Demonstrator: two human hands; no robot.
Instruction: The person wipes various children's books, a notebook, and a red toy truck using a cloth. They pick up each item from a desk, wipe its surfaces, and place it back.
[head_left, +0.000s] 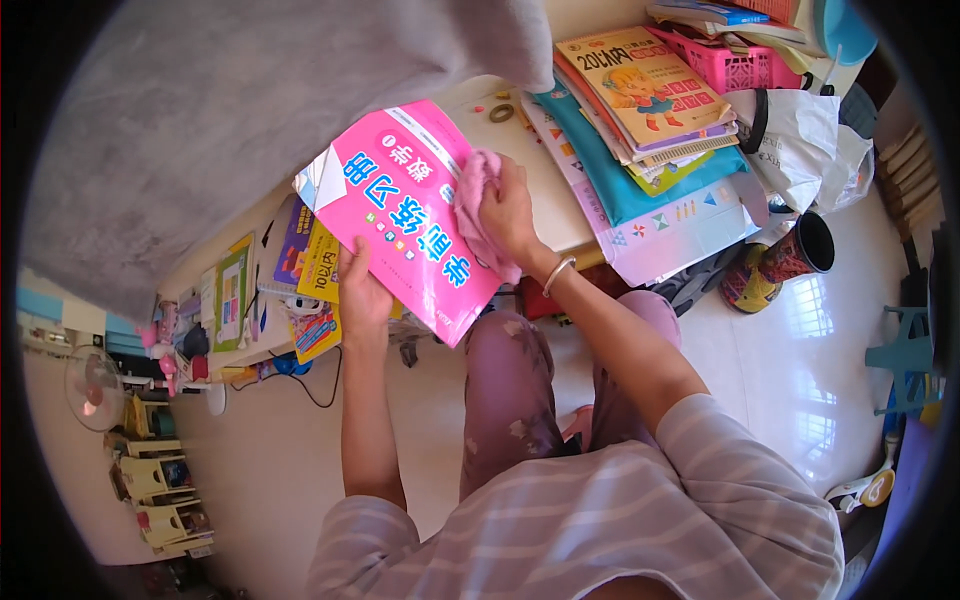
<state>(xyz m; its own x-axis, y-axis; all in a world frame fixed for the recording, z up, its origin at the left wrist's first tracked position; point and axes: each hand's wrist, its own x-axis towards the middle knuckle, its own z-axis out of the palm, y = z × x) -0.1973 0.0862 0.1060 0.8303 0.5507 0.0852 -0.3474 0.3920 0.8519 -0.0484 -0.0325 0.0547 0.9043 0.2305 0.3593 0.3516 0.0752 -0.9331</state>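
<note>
A pink exercise book (405, 217) with large blue characters on its cover is held up at a tilt over the table's front edge. My left hand (363, 289) grips its lower left edge, thumb on the cover and the other fingers hidden behind. In my right hand (510, 214) is a bunched pink cloth (478, 202), pressed against the cover near the book's right edge. A bracelet circles my right wrist. One corner of the cover at the upper left looks white, with the pink layer absent or folded there.
Right of the book, workbooks (645, 97) lie stacked on a teal folder (600, 180). Beyond stand a pink basket (757, 67) and a white bag (787, 142). Grey fabric (300, 90) hangs at upper left. Yellow booklets (321, 259) lie behind my left hand; a roll of tape (501, 113) sits on the table.
</note>
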